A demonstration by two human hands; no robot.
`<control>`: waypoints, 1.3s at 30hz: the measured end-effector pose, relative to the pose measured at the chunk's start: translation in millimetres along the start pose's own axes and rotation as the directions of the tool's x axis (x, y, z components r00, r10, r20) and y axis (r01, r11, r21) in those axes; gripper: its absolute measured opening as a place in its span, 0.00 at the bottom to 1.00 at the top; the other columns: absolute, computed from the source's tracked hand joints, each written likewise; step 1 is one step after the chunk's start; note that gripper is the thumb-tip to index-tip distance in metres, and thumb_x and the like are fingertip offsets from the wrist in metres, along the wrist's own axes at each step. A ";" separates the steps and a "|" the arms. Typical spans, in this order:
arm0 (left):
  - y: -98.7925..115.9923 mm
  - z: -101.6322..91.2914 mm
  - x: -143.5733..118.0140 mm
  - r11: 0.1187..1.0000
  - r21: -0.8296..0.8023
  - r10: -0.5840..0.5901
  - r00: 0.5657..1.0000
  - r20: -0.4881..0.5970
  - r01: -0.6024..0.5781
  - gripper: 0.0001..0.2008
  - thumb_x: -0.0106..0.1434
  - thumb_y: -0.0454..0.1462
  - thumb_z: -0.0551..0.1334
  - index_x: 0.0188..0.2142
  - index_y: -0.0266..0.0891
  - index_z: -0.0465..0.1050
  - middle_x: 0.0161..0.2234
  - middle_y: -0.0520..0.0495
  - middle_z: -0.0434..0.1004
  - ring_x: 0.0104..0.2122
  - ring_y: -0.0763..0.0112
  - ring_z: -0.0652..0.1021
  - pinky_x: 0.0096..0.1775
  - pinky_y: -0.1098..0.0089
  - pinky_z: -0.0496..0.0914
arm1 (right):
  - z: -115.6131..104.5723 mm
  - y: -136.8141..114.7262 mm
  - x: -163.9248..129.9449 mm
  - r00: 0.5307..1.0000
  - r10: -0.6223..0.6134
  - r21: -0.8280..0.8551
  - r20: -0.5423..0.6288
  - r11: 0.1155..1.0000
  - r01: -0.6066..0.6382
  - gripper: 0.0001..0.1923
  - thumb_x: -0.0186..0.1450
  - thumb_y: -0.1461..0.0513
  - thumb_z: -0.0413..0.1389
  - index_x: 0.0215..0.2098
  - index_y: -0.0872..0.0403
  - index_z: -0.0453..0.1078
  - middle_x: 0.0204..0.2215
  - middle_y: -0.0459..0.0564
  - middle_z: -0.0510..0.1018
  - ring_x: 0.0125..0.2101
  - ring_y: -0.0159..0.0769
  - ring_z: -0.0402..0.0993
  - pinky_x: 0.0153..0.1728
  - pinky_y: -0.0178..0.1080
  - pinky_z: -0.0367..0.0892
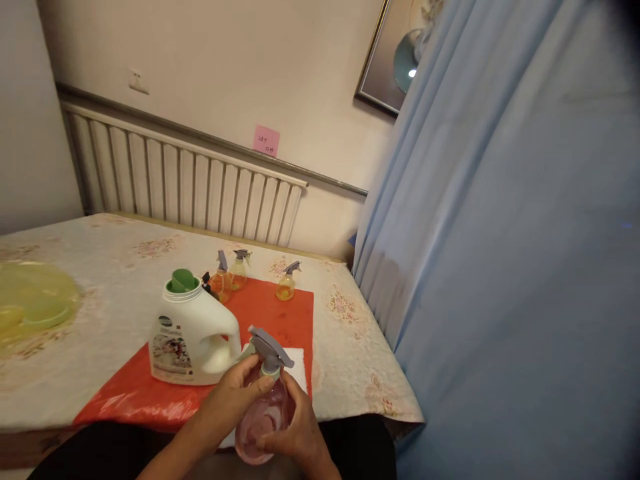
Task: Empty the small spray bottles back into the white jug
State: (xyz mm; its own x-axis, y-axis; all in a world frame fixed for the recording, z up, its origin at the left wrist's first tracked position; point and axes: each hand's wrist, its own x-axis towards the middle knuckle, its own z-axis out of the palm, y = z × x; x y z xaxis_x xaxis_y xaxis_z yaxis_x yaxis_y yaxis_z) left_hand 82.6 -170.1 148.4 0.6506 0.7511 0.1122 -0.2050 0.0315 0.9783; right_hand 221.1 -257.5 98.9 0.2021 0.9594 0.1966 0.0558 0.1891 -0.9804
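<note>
Near the table's front edge, both of my hands are around a pink spray bottle (pixel 265 423) with a grey trigger head. My left hand (pixel 240 390) grips it at the neck, just under the head, with the fingers partly hidden. Lower down, the fingers and thumb of my right hand (pixel 300 427) wrap the body. The bottle tilts, and some liquid seems to show inside. A white cloth (pixel 297 365) lies partly hidden behind it. To the left stands a large white detergent jug (pixel 195 340) with a green pouring spout and a handle, upright and apart from my hands.
A red sheet (pixel 270 307) lies on the flowered tablecloth (pixel 350 360). Toward the back stand an orange spray bottle (pixel 221 283), a pale yellow one (pixel 239 273) and another (pixel 285 287) holding amber liquid. A yellow translucent basin (pixel 37 300) is at far left; a blue curtain (pixel 490 233) hangs right.
</note>
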 end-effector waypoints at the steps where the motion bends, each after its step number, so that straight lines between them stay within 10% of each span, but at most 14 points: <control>1: -0.9 3.0 0.6 1.000 -0.014 0.009 0.999 -0.048 -0.010 0.15 0.54 0.42 0.68 0.40 0.39 0.75 0.37 0.47 0.81 0.40 0.57 0.78 0.45 0.62 0.71 | 0.6 0.5 -0.3 1.000 0.002 0.005 -0.001 1.000 -0.002 0.50 0.36 0.66 0.71 0.58 0.52 0.64 0.55 0.54 0.72 0.56 0.52 0.67 0.58 0.49 0.61; 5: 2.6 10.1 -1.3 0.998 0.040 0.054 0.987 -0.154 -0.048 0.14 0.50 0.42 0.69 0.36 0.38 0.74 0.34 0.46 0.80 0.40 0.55 0.78 0.44 0.62 0.71 | 2.4 -1.2 -1.2 1.000 0.016 0.005 0.003 1.000 -0.016 0.49 0.37 0.67 0.71 0.58 0.52 0.65 0.54 0.54 0.73 0.56 0.52 0.68 0.58 0.49 0.60; 13: 6.6 -5.9 -9.0 0.995 0.094 0.027 0.998 0.057 -0.032 0.13 0.61 0.44 0.63 0.41 0.39 0.76 0.35 0.48 0.79 0.39 0.60 0.77 0.43 0.64 0.71 | 4.0 -12.2 -1.2 1.000 0.015 -0.022 0.006 1.000 -0.015 0.50 0.36 0.66 0.71 0.58 0.52 0.65 0.54 0.53 0.73 0.55 0.52 0.67 0.58 0.49 0.61; 25: 7.2 12.0 -8.2 0.998 0.004 0.063 0.976 -0.211 -0.063 0.15 0.53 0.39 0.68 0.40 0.39 0.76 0.40 0.45 0.82 0.46 0.53 0.78 0.46 0.63 0.70 | 11.9 -14.6 -2.3 1.000 0.018 -0.011 -0.023 1.000 -0.018 0.48 0.38 0.67 0.70 0.58 0.52 0.64 0.55 0.54 0.72 0.57 0.52 0.67 0.58 0.49 0.60; 33: 14.6 -3.6 -14.8 0.985 0.159 0.069 0.998 0.012 -0.070 0.14 0.63 0.44 0.60 0.43 0.40 0.76 0.37 0.48 0.79 0.41 0.59 0.77 0.44 0.65 0.70 | 11.6 -14.2 -1.0 0.999 0.006 -0.061 -0.034 0.998 -0.008 0.49 0.37 0.69 0.69 0.58 0.53 0.64 0.55 0.53 0.72 0.58 0.52 0.65 0.59 0.48 0.59; 39: 10.5 0.9 -13.3 0.994 0.086 0.064 0.997 -0.052 -0.059 0.17 0.59 0.44 0.64 0.45 0.39 0.76 0.40 0.45 0.81 0.42 0.56 0.78 0.42 0.63 0.72 | 13.1 -9.4 -4.0 0.999 0.013 -0.026 -0.029 1.000 -0.014 0.49 0.38 0.69 0.68 0.59 0.53 0.63 0.56 0.54 0.71 0.57 0.52 0.66 0.59 0.47 0.60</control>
State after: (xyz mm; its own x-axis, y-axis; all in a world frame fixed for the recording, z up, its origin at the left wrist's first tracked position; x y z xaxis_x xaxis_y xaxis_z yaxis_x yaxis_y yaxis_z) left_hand 72.4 -180.3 157.3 0.5974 0.7847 0.1655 -0.1794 -0.0703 0.9813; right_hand 207.0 -260.4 107.1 0.2311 0.9553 0.1843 0.0788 0.1705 -0.9822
